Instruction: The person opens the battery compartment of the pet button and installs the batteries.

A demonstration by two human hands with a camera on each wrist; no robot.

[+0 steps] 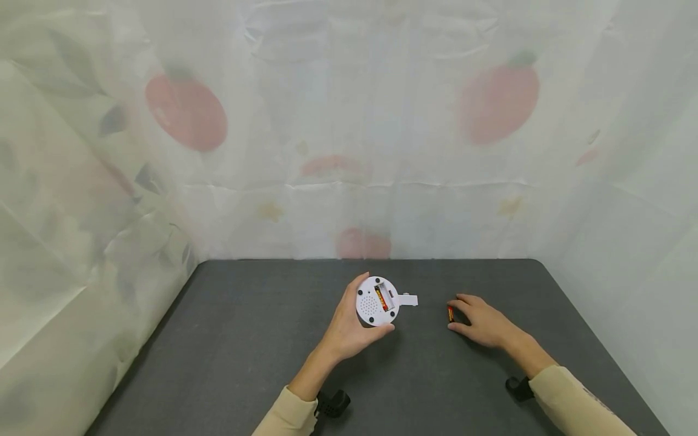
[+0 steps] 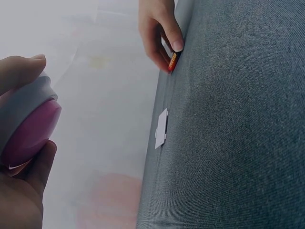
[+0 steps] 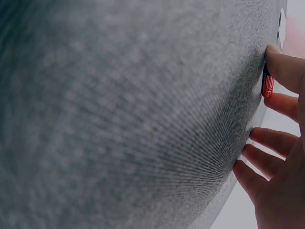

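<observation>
My left hand (image 1: pixel 347 327) grips a round white device (image 1: pixel 369 306) by its edges, thumb below and fingers above. Its underside faces me, with dark feet, a patch of small holes and an uncovered battery compartment; one red and black battery (image 1: pixel 380 298) lies inside, beside a bare slot. The device's other side shows a pink casing (image 2: pixel 35 131) in the left wrist view. Over to the right, my right hand (image 1: pixel 482 321) pinches a second battery (image 1: pixel 451 313) end to end between thumb and index finger, down at the tabletop. Its other fingertips touch the cloth.
A small white battery cover (image 2: pixel 162 129) lies on the dark grey tabletop (image 1: pixel 229 339), between the two hands. White curtains with fruit prints (image 1: pixel 349 121) hang behind the table and along its sides. Black wrist cameras (image 1: pixel 334 404) sit below both cuffs.
</observation>
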